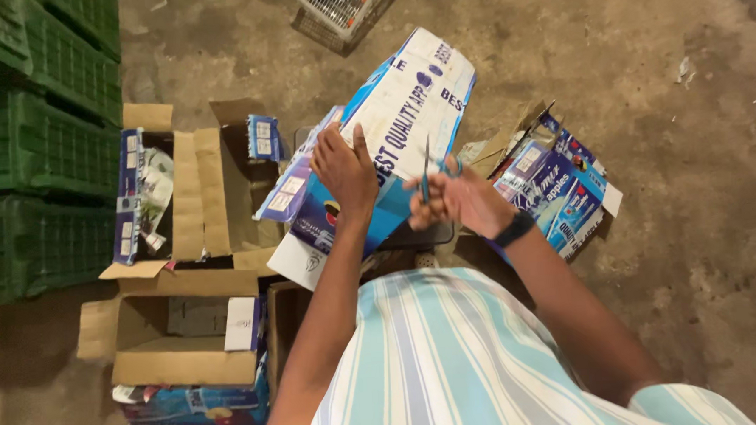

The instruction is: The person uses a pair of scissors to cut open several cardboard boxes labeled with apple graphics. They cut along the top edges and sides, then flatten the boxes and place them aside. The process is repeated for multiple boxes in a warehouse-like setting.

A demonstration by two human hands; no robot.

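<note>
My left hand [345, 173] rests flat on a blue and white printed cardboard sheet [407, 109] that slants up in front of me. In my right hand [461, 199] I grip a pair of blue-handled scissors [427, 175], blades pointing down at the sheet's lower edge. A dark band circles my right wrist. My striped light blue and white shirt fills the bottom of the view.
Open brown cartons [192, 195] stand to the left, one holding paper scraps, another [179, 327] below it. Green plastic crates [39, 142] are stacked at far left. Flattened printed cartons [555, 188] lie on the right. A wire basket [339, 6] sits at the top on the concrete floor.
</note>
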